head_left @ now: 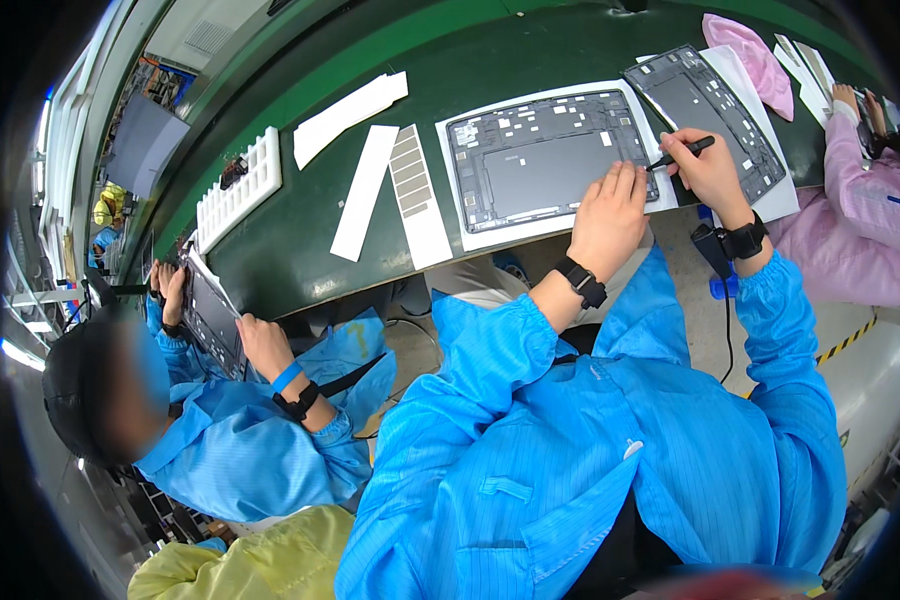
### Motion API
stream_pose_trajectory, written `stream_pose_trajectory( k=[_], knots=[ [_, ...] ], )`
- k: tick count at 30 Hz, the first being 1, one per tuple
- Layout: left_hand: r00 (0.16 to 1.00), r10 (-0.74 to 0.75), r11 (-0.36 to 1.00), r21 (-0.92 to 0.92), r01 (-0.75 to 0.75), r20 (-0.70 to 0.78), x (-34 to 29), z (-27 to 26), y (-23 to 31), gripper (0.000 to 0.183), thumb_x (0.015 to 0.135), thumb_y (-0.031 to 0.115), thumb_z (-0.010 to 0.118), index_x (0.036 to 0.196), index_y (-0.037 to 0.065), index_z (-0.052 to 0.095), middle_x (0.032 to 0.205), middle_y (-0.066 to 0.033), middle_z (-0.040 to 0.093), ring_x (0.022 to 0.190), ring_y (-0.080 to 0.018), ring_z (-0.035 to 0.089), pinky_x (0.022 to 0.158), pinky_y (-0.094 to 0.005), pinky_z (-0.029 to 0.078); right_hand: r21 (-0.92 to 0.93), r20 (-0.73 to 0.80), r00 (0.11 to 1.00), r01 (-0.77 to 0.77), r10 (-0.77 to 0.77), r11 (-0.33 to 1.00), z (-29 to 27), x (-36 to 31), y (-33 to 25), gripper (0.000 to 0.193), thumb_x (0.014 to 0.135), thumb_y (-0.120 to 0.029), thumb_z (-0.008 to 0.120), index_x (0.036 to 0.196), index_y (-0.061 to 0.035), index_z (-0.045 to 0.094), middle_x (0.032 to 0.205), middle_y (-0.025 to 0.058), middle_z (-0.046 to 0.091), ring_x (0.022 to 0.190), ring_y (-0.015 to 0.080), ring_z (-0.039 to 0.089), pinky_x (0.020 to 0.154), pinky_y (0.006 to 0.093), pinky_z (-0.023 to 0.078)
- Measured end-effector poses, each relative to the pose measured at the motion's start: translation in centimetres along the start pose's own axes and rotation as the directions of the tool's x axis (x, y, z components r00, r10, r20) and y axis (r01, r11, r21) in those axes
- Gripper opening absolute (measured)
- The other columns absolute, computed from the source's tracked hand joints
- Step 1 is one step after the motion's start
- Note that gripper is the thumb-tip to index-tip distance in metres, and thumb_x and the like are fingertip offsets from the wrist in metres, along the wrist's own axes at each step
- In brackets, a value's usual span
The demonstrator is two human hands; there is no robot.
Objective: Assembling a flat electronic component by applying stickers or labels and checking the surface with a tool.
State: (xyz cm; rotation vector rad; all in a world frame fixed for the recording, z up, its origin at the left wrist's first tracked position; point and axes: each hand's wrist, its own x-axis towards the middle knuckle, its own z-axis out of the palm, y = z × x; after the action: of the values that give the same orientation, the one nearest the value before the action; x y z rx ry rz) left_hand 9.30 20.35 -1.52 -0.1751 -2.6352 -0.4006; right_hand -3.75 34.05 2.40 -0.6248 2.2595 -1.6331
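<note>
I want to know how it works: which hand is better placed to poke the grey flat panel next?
Likely the right hand: it holds the thin black pen-like tool at the dark grey flat panel. The left hand lies flat on it.

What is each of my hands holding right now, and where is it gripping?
The right hand pinches a black pen-like tool near its middle. The left hand holds nothing; it lies flat on the dark tablet back panel.

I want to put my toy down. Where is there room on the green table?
Bare table lies below the white strips, and more above the dark panel. It is crowded by the left hand, right hand and second panel.
</note>
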Motion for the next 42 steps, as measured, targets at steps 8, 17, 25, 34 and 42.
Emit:
stream_pose_trajectory(
  k=[8, 17, 25, 34, 42],
  knots=[
    [0.999, -0.018, 0.991, 0.134, 0.022, -0.032, 0.1, 0.3, 0.1, 0.061, 0.07, 0.02, 0.071, 0.123, -0.003, 0.052, 0.12, -0.0157, 0.054, 0.117, -0.0279, 0.051, 0.091, -0.036, 0.042, 0.225, -0.282, 0.959, 0.045, 0.021, 0.973, -2.5, -0.9, 1.2, 0.026, 0.093, -0.022, 0.061, 0.088, 0.0026, 0.067, 0.058, 0.0034, 0.059, 0.044, 0.0038, 0.045, 0.041, 0.0184, 0.03],
    [0.998, -0.066, 0.997, 0.026, 0.067, -0.024, 0.1, -2.1, 1.0, 0.048, 0.075, 0.023, 0.069, 0.115, -0.001, 0.057, 0.109, -0.0124, 0.055, 0.109, -0.0276, 0.051, 0.09, -0.0391, 0.041, 0.224, -0.159, 0.98, -0.084, 0.122, 0.971, 0.2, -1.0, -0.1, 0.048, 0.098, -0.044, 0.049, 0.08, -0.0024, 0.065, 0.061, 0.0025, 0.059, 0.05, 0.0059, 0.05, 0.043, 0.0177, 0.032],
    [0.674, -0.709, 0.683, 0.036, 0.729, -0.207, -2.4, -10.7, -12.1, 0.028, 0.084, 0.02, 0.064, 0.092, -0.007, 0.06, 0.095, -0.0253, 0.06, 0.087, -0.0399, 0.062, 0.077, -0.0454, 0.051, 0.463, -0.16, 0.972, -0.082, 0.174, 0.883, 0.3, -1.1, 2.7, 0.053, 0.099, -0.047, 0.042, 0.065, -0.008, 0.052, 0.078, 0.0098, 0.063, 0.071, 0.0155, 0.059, 0.059, 0.0252, 0.045],
    [0.651, -0.759, 0.65, 0.065, 0.757, 0.015, -0.1, -6.9, -16.9, 0.026, 0.087, 0.013, 0.049, 0.087, -0.006, 0.067, 0.09, -0.0292, 0.065, 0.09, -0.0436, 0.064, 0.08, -0.0481, 0.051, 0.255, -0.101, 0.982, -0.132, 0.162, 0.958, 1.7, -0.4, 2.9, 0.052, 0.097, -0.044, 0.048, 0.083, 0.0026, 0.066, 0.075, 0.0052, 0.062, 0.069, 0.011, 0.054, 0.055, 0.0256, 0.049],
    [0.729, -0.657, 0.751, -0.246, 0.612, -0.194, 7.7, -14.1, -23.0, 0.033, 0.094, 0.023, 0.051, 0.1, -0.009, 0.057, 0.099, -0.0333, 0.062, 0.1, -0.0449, 0.06, 0.085, -0.0472, 0.047, 0.466, -0.025, 0.979, -0.168, 0.203, 0.868, 1.4, -2.6, 1.2, 0.05, 0.1, -0.042, 0.042, 0.09, 0.0021, 0.063, 0.102, 0.0165, 0.067, 0.092, 0.0232, 0.063, 0.074, 0.0336, 0.053]
  ],
)
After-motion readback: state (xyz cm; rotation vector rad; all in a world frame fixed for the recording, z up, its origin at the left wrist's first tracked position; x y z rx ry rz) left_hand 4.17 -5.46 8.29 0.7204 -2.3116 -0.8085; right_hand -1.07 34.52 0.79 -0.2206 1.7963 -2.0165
